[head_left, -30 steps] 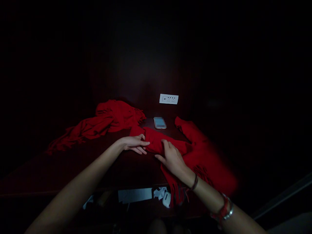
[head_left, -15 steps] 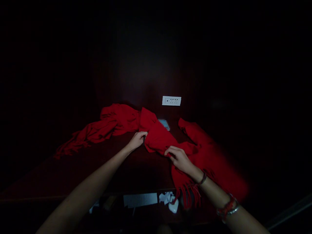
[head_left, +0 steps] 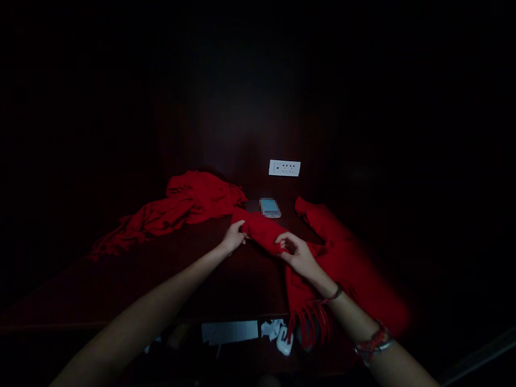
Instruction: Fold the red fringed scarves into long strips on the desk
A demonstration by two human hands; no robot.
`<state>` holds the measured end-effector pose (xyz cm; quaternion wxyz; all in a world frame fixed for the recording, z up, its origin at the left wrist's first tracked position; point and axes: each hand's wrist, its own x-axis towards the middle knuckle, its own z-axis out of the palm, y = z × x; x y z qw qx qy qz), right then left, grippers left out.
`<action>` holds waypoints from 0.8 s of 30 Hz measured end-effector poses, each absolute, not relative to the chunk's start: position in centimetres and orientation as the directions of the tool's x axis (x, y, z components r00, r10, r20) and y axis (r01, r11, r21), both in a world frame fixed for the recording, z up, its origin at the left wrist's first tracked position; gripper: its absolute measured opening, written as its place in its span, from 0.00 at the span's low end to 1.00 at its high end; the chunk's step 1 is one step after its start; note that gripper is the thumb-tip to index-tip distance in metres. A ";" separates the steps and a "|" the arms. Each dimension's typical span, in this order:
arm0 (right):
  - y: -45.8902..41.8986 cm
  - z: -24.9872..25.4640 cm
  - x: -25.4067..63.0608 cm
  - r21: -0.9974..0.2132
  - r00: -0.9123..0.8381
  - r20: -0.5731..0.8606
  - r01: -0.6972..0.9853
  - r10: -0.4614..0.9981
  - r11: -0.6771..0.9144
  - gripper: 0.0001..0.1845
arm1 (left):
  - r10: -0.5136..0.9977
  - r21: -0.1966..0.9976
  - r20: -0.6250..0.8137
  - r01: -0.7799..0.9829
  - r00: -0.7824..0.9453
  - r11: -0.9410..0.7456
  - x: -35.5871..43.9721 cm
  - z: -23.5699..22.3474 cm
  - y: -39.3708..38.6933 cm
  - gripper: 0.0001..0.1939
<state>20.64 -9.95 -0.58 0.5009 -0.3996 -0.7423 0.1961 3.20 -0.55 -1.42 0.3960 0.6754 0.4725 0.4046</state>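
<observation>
A red fringed scarf (head_left: 355,263) stretches from the right side of the dark table to the middle, part of its fringe hanging over the front edge. My left hand (head_left: 235,237) pinches the scarf's near left end. Further right along the same strip, my right hand (head_left: 297,255) grips its near edge between thumb and fingers. Bracelets circle my right wrist and forearm. Another red fringed cloth (head_left: 197,196), crumpled, lies to the left, apart from my hands; whether it joins the scarf I cannot tell.
Behind the scarf lies a phone-like object with a blurred blue screen (head_left: 270,207). A white socket panel (head_left: 284,168) is on the back wall. Below the table's front edge (head_left: 161,321) are a pale sheet (head_left: 229,332), crumpled paper (head_left: 272,328) and a white rounded object (head_left: 284,344).
The scarf's raised left part has folded down toward me, uncovering more of the blue-screened object and fringe of the left cloth. My left hand has shifted slightly nearer; my right hand moved slightly.
</observation>
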 end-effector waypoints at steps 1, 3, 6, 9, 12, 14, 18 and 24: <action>-9.9 -0.6 20.8 -0.714 -0.163 0.572 0.382 0.804 0.586 0.11 | 0.942 0.879 0.290 0.341 0.170 -0.332 3.0 -1.5 0.2 0.15; -10.0 -0.7 20.9 -0.705 -0.190 0.550 0.418 0.813 0.574 0.11 | 0.849 0.747 0.503 0.411 0.162 -0.522 1.8 -1.5 1.4 0.15; -10.6 -0.8 20.6 -0.570 -0.379 0.500 0.533 0.779 0.625 0.16 | 0.718 0.554 0.511 0.458 0.472 -0.695 -0.7 -0.9 2.2 0.17; -10.9 -0.7 20.1 -0.472 -0.494 0.437 0.586 0.752 0.659 0.20 | 0.779 0.560 0.281 0.563 0.561 -0.607 -2.5 0.2 1.7 0.17; -10.9 -0.7 19.9 -0.453 -0.500 0.432 0.599 0.750 0.660 0.20 | 0.923 0.625 0.134 0.692 0.361 -0.361 -2.5 1.5 0.2 0.07; -10.9 -0.7 19.8 -0.446 -0.501 0.440 0.599 0.745 0.665 0.20 | 0.937 0.721 -0.041 0.660 0.346 -0.212 -1.6 2.0 -1.2 0.05; -11.0 -0.8 19.8 -0.446 -0.491 0.453 0.599 0.744 0.666 0.20 | 0.929 0.927 -0.182 0.371 0.322 0.053 1.1 1.6 -3.0 0.14; -11.2 -0.7 20.1 -0.487 -0.463 0.460 0.582 0.757 0.652 0.17 | 0.928 0.950 -0.143 -0.216 0.345 0.226 1.9 -0.3 -1.2 0.06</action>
